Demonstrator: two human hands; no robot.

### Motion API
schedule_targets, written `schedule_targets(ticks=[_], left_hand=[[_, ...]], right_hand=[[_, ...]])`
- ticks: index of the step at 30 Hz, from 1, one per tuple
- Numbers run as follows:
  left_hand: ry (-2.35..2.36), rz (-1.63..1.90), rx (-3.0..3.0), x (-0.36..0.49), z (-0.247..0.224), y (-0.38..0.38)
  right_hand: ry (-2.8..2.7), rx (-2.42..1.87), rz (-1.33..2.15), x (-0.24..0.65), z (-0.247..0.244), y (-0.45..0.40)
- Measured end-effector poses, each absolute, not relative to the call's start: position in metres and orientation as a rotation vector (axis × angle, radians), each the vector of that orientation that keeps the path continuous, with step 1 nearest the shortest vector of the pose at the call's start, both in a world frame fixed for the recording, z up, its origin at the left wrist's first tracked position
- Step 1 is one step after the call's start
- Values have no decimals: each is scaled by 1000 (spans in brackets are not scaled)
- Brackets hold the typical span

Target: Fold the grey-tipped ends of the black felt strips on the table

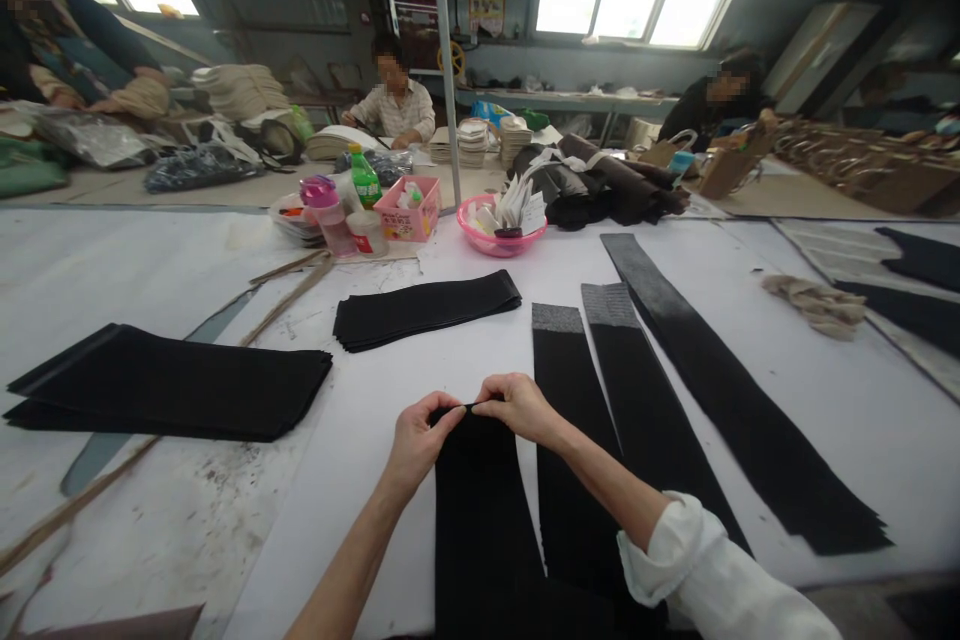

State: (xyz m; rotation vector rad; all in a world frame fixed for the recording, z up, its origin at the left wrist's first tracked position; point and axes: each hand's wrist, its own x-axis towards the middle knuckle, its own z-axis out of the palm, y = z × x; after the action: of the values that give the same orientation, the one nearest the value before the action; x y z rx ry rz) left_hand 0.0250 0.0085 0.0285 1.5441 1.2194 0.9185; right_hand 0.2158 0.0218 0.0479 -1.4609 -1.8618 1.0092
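Observation:
A long black fabric strip (484,530) runs from the near table edge up to my two hands. At its far end my left hand (420,435) pinches the edge between thumb and finger. My right hand (519,407) pinches the same edge just beside it, thumbs almost meeting. To the right lie two more black strips, a nearer strip (574,430) and a farther strip (660,400), each with a grey far end. My right forearm passes over the nearer one.
A stack of black pieces (180,385) lies left, a smaller stack (427,310) ahead. Farther right are a long black strip pile (742,410) and a beige glove-like cloth (814,305). A pink basin (502,242), pink box (409,210) and bottles stand beyond. Several co-workers sit behind.

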Motion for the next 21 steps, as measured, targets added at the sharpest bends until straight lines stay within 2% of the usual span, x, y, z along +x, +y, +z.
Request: schedule_targets(ticks=[13,21], left_hand=[[1200,829,1472,15,56,-3],[1138,881,1322,16,67,-9]], right_hand=[[-1765,-1420,1064,236,74,0],[-1949,-1290,1199,256,102,-6]])
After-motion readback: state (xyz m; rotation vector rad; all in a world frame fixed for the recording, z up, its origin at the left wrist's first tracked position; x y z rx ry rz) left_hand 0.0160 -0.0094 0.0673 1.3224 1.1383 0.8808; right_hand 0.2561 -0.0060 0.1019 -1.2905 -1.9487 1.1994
